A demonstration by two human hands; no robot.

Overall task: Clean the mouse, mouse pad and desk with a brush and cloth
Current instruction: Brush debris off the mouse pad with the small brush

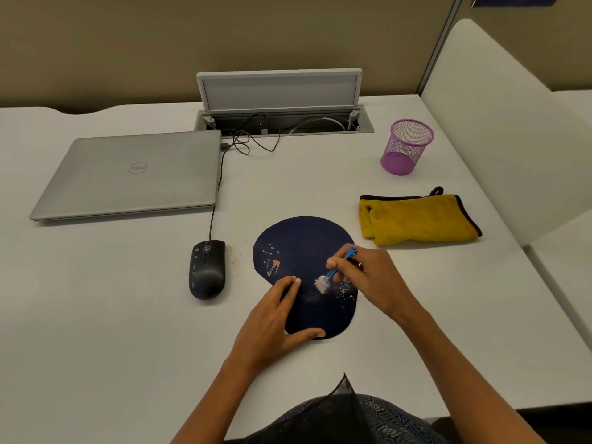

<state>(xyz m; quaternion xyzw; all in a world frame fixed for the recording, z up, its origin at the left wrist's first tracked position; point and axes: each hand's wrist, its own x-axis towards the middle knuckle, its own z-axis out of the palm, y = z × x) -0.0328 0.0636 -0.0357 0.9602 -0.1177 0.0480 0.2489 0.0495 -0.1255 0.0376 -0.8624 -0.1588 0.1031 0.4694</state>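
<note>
Mouse pad partly under both hands

Both forearms are bare, and a dark blue patterned garment covers the person's lap.

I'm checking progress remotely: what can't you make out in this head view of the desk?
- Mouse pad: the left hand and right hand cover parts of it, so any crumbs there are hidden.
- Brush: the fingers hide the middle of its handle.
- Mouse: marks on top too small to tell dirt from print.
- Cable box: interior dark.
- Blue sign: cut off by the top edge.
</note>
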